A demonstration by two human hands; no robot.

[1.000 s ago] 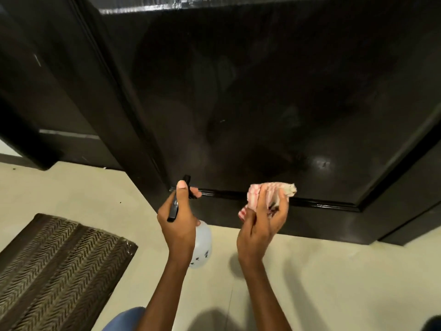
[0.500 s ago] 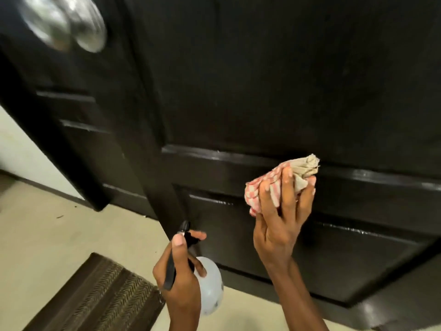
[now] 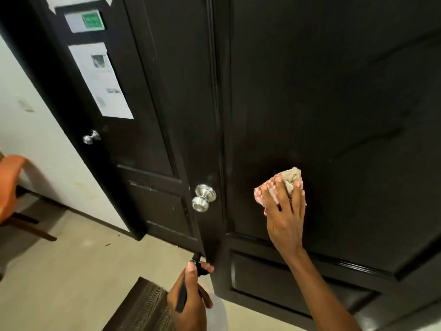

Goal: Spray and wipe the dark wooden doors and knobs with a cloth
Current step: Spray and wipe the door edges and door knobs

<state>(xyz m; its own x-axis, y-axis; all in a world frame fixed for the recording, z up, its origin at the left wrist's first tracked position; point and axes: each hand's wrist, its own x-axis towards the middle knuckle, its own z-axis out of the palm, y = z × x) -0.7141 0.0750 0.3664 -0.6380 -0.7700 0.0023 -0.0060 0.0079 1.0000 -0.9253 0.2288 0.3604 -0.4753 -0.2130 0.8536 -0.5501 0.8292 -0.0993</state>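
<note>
On door [image 3: 334, 103]: right hand [image 3: 285, 220] presses cloth [image 3: 278, 185]; left hand [image 3: 188, 304] grips spray bottle [image 3: 216, 314].

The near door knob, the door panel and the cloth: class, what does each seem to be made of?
Near door knob: probably metal, brushed silver finish; it shows soft bright highlights.
Door panel: seemingly wood, dark and semi-glossy; raised mouldings catch light.
Cloth: woven fabric, red-and-white check with a beige part; it bunches softly under the right hand.
</note>
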